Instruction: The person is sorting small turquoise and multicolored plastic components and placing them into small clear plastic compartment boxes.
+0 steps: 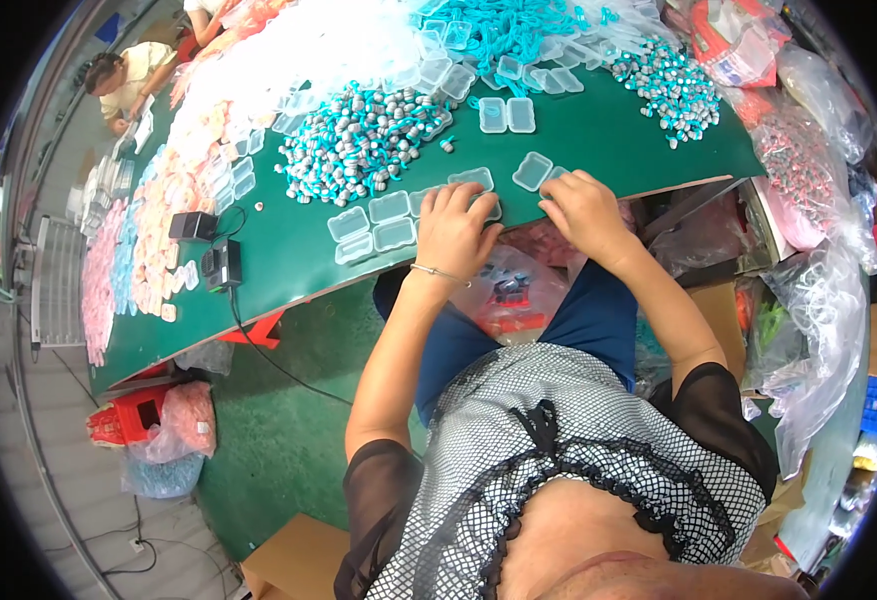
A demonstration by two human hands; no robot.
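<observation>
The open clear plastic case [532, 171], on the green table [623, 155] by the right hand [590, 215], whose grip cannot be told, should prove light, stiff, slippery, best held by its rims, while the left hand [453, 235] spreads over neighbouring cases [390, 206]

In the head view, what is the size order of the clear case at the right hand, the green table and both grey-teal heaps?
Green table
Left grey-teal heap
Right grey-teal heap
Clear case, partly hidden
</observation>
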